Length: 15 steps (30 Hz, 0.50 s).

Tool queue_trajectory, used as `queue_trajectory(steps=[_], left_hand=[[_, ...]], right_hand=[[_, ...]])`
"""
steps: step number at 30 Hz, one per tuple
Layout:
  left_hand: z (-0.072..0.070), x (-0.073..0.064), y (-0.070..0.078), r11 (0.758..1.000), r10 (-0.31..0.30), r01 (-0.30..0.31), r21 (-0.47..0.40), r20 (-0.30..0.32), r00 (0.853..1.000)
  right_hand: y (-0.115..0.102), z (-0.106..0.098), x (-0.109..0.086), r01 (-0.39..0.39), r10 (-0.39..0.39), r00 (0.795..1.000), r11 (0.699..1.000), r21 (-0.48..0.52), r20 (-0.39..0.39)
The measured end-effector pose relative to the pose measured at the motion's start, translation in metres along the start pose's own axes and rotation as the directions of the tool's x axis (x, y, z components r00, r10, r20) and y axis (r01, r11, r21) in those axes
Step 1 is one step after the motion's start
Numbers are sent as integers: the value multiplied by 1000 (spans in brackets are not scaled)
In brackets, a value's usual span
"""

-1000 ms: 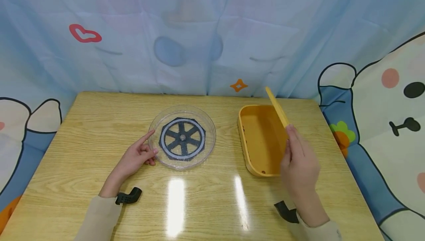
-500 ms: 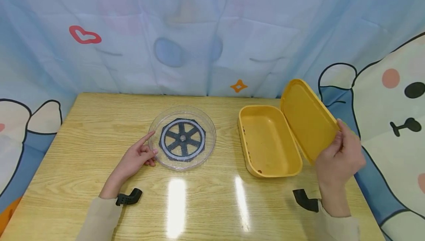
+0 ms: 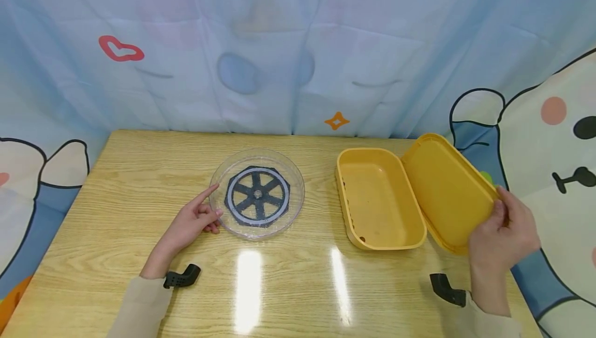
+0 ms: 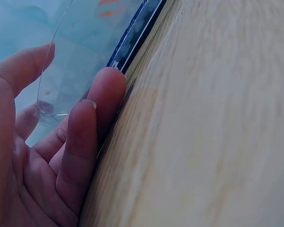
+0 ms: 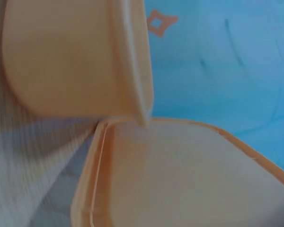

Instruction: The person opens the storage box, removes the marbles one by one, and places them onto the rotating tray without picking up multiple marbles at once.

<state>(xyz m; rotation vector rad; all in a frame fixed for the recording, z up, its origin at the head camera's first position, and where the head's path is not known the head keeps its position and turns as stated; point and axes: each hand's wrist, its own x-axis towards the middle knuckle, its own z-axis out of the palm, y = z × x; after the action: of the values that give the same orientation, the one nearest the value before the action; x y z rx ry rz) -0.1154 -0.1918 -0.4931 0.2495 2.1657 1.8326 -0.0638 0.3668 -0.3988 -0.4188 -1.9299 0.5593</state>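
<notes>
A clear round plastic dish (image 3: 294, 193) shows a dark spoked wheel shape with a pale ring at its middle. My left hand (image 3: 186, 226) rests at its left side, index finger extended to the rim and thumb at the edge below. In the left wrist view, the left fingers (image 4: 83, 137) lie against the clear wall, low by the tabletop. On the right, a yellow rectangular box (image 3: 382, 198) stands uncovered. My right hand (image 3: 505, 232) pinches the outer edge of its yellow lid (image 3: 447, 193), which tilts up beside the box's right side. The right wrist view shows box and lid meeting edge to edge.
Both sit on a wood-grain table (image 3: 163, 162). A blue cartoon curtain (image 3: 209, 79) hangs behind and at both sides. Small dark spots (image 3: 362, 239) show inside the box near its front left corner.
My right hand has swung the lid from nearly upright over the box outward to the right and lowered it, uncovering the box. The left hand and the dish have stayed in place.
</notes>
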Motion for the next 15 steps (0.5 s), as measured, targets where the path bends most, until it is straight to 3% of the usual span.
queue_trajectory(steps=[6,11,15], left_hand=[[0,0,1,1000,-2,2,-3,-2,1000],[1,0,0,1000,4,-4,-15,-1,1000],[1,1,-1,1000,0,0,-18,-3,1000]], right_hand=[[20,-9,2,-30,36,997,997,-72,74],[34,-17,2,-53,75,980,991,-121,182],[48,-18,3,-71,99,972,988,-135,213]])
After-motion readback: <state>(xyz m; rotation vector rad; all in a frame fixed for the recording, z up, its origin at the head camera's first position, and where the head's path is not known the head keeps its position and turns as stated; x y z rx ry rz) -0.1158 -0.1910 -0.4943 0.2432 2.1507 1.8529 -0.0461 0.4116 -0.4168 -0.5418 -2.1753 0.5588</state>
